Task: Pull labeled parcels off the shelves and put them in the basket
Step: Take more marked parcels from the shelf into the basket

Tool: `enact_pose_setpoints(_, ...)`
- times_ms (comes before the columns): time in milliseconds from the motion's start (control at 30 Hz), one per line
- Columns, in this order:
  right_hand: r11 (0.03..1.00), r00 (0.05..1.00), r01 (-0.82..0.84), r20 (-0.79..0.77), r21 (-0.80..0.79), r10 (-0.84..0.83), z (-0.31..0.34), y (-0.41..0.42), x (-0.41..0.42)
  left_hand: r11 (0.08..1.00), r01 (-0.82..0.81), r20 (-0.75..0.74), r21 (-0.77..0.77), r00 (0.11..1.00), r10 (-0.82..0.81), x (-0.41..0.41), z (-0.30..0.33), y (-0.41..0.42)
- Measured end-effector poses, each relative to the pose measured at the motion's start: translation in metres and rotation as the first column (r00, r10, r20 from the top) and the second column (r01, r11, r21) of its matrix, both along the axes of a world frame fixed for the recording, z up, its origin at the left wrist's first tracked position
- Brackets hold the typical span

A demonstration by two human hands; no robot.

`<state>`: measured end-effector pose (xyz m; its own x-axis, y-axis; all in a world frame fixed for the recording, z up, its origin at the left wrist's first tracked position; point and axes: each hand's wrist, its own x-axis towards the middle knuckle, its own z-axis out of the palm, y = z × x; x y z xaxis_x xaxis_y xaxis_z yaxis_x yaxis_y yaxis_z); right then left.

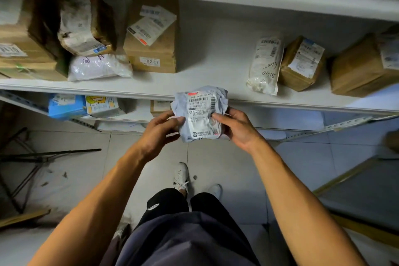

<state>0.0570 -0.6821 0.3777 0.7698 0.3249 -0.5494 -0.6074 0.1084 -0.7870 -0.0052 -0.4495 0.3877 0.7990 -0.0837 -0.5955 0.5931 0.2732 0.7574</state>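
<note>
A small grey plastic parcel (199, 112) with a white barcode label facing me is held in front of the shelf edge. My left hand (160, 130) grips its left side and my right hand (236, 126) grips its right side, thumb on the label. Behind it runs the white shelf (205, 84) with more labeled parcels: a cardboard box marked 0227 (152, 49), a white bag (98, 67), and a white pouch with handwriting (264, 65). No basket is in view.
Brown boxes (300, 65) (362, 69) stand at the shelf's right, larger boxes (23, 49) at its left. A lower shelf holds a blue packet (65, 106) and a printed box (102, 106). A black folding stand (32, 157) lies on the tiled floor at left.
</note>
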Motion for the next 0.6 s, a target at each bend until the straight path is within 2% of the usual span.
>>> enact_pose_setpoints(100,0.981,0.969,-0.066,0.225,-0.180,0.106,0.001,-0.027,-0.009,0.992,0.000,0.185,0.129,0.982,-0.024,0.007,-0.005,-0.005)
enact_pose_setpoints(200,0.951,0.882,-0.007,0.445,-0.309,0.151,0.005,-0.045,-0.019,0.964,0.091,0.336,0.249,0.926,-0.174,0.010,-0.003,-0.009)
enact_pose_setpoints(233,0.907,0.819,0.036,0.533,-0.419,0.213,0.004,-0.050,-0.023,0.943,0.128,0.372,0.309,0.896,-0.243,0.010,-0.002,-0.012)
enact_pose_setpoints(300,0.753,0.625,0.187,0.668,-0.631,0.404,0.002,-0.058,-0.031,0.883,0.143,0.449,0.448,0.818,-0.360,0.012,-0.001,-0.016)
enact_pose_setpoints(400,0.642,0.443,0.384,0.742,-0.664,0.503,0.001,-0.066,-0.039,0.725,0.073,0.530,0.684,0.634,-0.563,0.016,-0.002,-0.022)
enact_pose_setpoints(467,0.617,0.428,0.432,0.752,-0.658,0.501,-0.001,-0.070,-0.041,0.635,0.006,0.522,0.773,0.563,-0.641,0.019,-0.007,-0.021)
enact_pose_setpoints(500,0.619,0.437,0.435,0.754,-0.654,0.490,-0.002,-0.072,-0.042,0.615,-0.012,0.513,0.789,0.564,-0.647,0.020,-0.008,-0.022)
enact_pose_setpoints(600,0.643,0.475,0.392,0.743,-0.658,0.471,-0.008,-0.073,-0.042,0.612,-0.019,0.514,0.791,0.563,-0.647,0.021,-0.005,-0.025)
